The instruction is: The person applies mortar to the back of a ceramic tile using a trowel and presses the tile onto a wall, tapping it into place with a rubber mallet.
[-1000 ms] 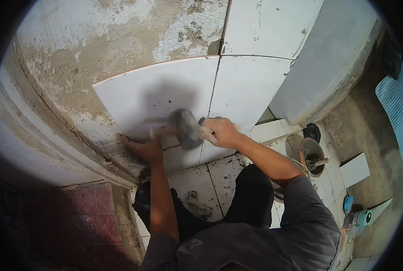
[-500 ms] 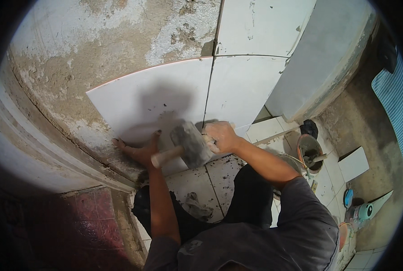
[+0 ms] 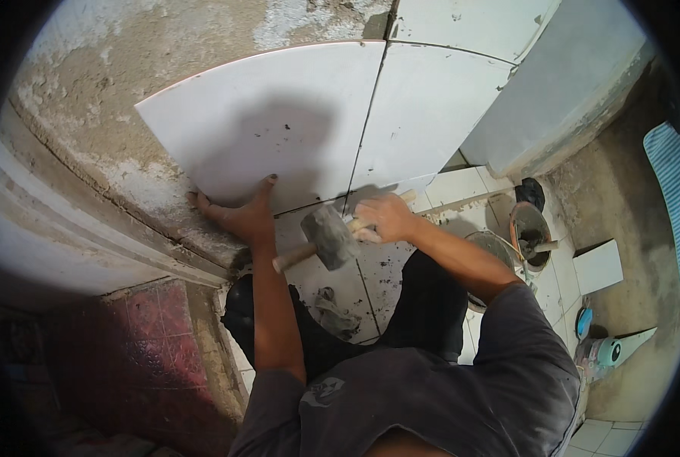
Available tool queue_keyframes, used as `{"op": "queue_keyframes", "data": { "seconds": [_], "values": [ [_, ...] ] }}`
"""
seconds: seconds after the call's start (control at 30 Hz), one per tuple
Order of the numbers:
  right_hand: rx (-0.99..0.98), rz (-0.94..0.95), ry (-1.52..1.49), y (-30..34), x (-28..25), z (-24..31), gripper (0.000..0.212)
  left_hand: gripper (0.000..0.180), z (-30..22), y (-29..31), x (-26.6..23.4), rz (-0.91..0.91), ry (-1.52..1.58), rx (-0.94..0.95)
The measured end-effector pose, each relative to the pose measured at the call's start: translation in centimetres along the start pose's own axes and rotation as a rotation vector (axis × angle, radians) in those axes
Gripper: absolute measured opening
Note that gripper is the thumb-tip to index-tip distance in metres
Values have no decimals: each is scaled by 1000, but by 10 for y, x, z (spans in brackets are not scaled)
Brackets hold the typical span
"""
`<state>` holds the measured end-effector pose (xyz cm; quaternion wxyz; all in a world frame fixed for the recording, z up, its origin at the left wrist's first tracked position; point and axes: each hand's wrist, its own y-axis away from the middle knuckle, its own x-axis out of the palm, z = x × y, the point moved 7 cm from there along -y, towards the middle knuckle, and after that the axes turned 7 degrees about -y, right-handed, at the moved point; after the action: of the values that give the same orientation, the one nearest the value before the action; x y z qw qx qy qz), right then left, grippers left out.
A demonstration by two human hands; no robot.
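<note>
A large white tile [image 3: 203,99] stands against the rough wall, its right edge beside another white tile [image 3: 424,114] with a narrow dark joint between them. At its lower left corner my left hand [image 3: 241,219] is spread, the thumb on the tile's face and the other fingers by its left edge. My right hand [image 3: 385,218] is closed round the wooden handle of a mallet with a thick grey head [image 3: 330,238]. The mallet head is over the floor, just nearer me than the tile's lower edge. Dark specks of mortar dot the tile's face.
Buckets [image 3: 530,228] stand on the tiled floor at right, one with a wooden-handled tool in it. Beyond them are a loose white tile [image 3: 599,266] and a mint-green bottle [image 3: 608,352]. A crumpled rag [image 3: 336,312] lies between my knees.
The view has tilted, so the wall tiles sit higher in the picture. The mallet has come away from over the tile's lower part. My left hand keeps its place at the corner.
</note>
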<state>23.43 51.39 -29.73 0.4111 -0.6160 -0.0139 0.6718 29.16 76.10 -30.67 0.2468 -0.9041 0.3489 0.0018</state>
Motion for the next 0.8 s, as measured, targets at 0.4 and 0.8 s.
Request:
{"op": "queue_keyframes", "data": {
  "seconds": [0.4, 0.8],
  "values": [
    [209, -155, 0, -36, -35, -15, 25, 107, 11, 0, 3, -46, 14, 24],
    [197, -219, -88, -82, -37, 5, 21, 103, 43, -7, 11, -54, -54, 93]
  ]
}}
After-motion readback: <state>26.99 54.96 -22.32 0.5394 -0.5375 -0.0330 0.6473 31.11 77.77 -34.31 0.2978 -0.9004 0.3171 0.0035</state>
